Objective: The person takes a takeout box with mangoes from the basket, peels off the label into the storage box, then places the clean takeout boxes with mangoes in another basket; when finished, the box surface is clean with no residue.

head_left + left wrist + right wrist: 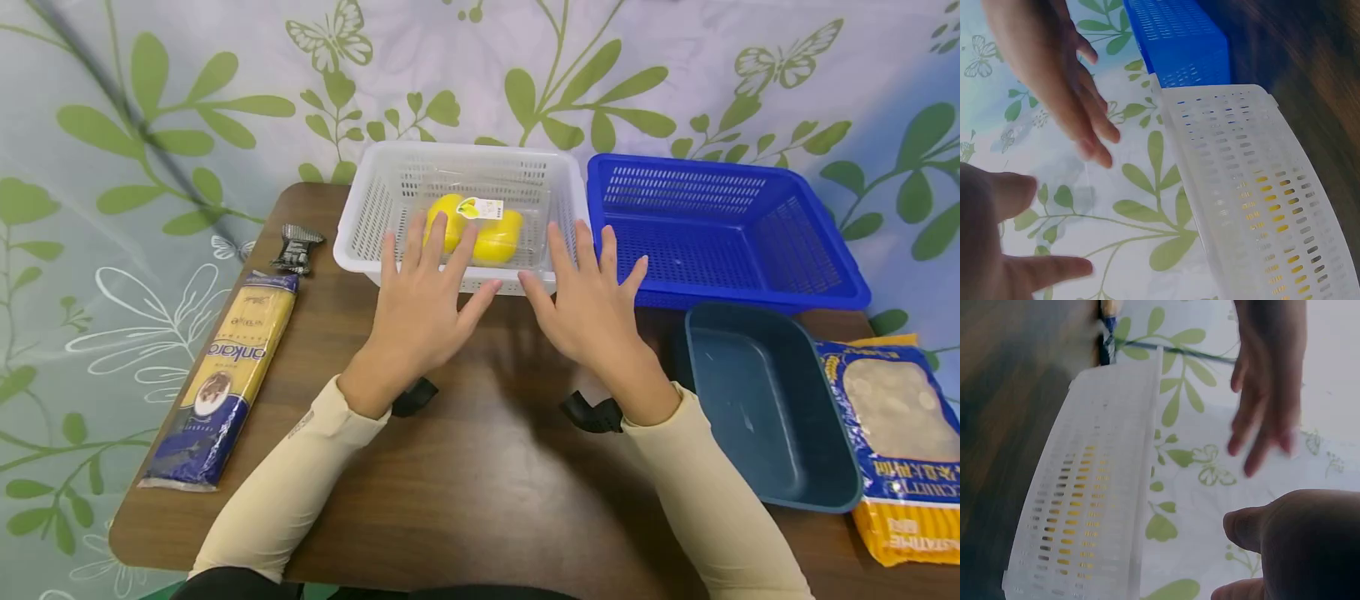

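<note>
Both hands hover near the front of a white plastic basket (pixel 461 152), fingers spread and palms down, holding nothing. My left hand (pixel 422 307) overlaps the basket's front left part in the head view. Over its front right corner reaches my right hand (pixel 592 310). Inside the basket lies a clear plastic package with two yellow lemons (pixel 498 237) and a white label (pixel 480 208) on top. Through the basket's slotted side, yellow shows in both wrist views, where the hands stand higher than the rim (pixel 1188 181).
To the right are a blue basket (pixel 675 208), a dark teal tub (pixel 772 400) and a blue and yellow pasta bag (pixel 892 408). A long pasta packet (pixel 232 358) and a small black wrapped item (pixel 297 248) lie on the left of the wooden table (pixel 480 500).
</note>
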`<act>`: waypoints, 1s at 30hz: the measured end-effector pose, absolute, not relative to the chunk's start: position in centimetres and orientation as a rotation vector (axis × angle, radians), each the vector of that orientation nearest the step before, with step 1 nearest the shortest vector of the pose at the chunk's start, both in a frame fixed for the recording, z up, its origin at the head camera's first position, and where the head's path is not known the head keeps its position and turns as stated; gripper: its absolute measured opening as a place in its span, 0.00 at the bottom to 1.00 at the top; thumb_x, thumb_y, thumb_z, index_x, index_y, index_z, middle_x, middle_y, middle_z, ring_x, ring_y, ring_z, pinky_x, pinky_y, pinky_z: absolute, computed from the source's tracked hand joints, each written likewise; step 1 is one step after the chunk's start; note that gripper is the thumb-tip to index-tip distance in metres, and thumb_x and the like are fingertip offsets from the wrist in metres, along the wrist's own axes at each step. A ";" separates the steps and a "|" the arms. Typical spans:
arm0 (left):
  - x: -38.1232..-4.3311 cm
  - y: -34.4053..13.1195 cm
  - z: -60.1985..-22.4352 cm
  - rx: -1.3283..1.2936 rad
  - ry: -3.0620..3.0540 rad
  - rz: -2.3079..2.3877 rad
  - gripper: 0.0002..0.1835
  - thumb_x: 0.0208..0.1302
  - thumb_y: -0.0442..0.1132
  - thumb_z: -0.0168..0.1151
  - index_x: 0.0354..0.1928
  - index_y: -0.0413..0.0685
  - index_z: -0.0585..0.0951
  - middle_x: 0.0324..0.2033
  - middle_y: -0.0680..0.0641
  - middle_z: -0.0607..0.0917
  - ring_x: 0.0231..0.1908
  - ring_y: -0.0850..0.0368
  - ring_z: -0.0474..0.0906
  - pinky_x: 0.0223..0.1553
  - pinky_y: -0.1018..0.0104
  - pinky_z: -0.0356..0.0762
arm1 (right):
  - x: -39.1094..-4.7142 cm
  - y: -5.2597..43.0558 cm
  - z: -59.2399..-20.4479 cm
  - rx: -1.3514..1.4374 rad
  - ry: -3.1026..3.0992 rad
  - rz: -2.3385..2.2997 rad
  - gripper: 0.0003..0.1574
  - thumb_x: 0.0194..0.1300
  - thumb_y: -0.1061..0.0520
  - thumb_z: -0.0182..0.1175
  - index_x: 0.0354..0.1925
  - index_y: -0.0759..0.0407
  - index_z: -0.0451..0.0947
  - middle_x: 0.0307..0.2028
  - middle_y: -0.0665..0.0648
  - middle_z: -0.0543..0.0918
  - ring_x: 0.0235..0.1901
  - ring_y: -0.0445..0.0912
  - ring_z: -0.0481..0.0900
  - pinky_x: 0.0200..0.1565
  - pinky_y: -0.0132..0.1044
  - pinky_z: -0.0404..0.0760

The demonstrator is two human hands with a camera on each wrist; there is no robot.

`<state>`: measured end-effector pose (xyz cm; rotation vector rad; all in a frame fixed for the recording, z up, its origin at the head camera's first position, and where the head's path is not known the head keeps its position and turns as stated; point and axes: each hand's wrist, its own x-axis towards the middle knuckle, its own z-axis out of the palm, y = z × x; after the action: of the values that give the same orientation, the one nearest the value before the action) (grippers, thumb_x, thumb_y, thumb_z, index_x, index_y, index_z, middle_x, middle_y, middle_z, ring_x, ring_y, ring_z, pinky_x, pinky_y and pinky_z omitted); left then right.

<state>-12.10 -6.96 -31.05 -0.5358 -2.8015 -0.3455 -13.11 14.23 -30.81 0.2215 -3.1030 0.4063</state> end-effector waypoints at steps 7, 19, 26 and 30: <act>-13.2 -8.4 -31.0 -0.579 -2.615 -0.454 0.33 0.76 0.61 0.49 0.73 0.50 0.71 0.72 0.37 0.68 0.75 0.36 0.54 0.71 0.33 0.47 | -15.6 14.5 -30.5 0.226 -3.053 0.498 0.48 0.78 0.30 0.38 0.82 0.53 0.46 0.79 0.68 0.50 0.77 0.69 0.43 0.69 0.74 0.40; -16.8 -14.3 -31.6 -0.295 -2.737 -0.551 0.39 0.74 0.64 0.50 0.74 0.44 0.69 0.71 0.36 0.69 0.62 0.33 0.66 0.58 0.38 0.67 | -19.7 13.7 -32.1 0.232 -3.095 0.750 0.42 0.80 0.40 0.43 0.81 0.59 0.51 0.77 0.65 0.60 0.75 0.62 0.58 0.72 0.59 0.55; -18.7 -18.0 -32.9 -0.113 -2.979 -0.556 0.54 0.67 0.78 0.41 0.81 0.46 0.55 0.74 0.35 0.62 0.63 0.29 0.60 0.63 0.35 0.58 | -21.3 13.2 -32.6 0.215 -3.161 0.662 0.44 0.79 0.39 0.41 0.81 0.62 0.49 0.76 0.71 0.58 0.74 0.66 0.57 0.71 0.61 0.55; -19.9 -19.7 -34.3 -0.148 -3.009 -0.784 0.56 0.65 0.78 0.45 0.82 0.47 0.47 0.73 0.32 0.61 0.67 0.31 0.59 0.66 0.34 0.57 | -22.1 12.9 -32.9 0.183 -3.173 0.710 0.45 0.79 0.39 0.42 0.81 0.62 0.47 0.76 0.71 0.56 0.73 0.67 0.56 0.72 0.61 0.54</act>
<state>-19.87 -19.70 -34.26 -0.1483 -3.0094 -0.7840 -22.05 12.88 -32.89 0.1834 -3.1725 0.7102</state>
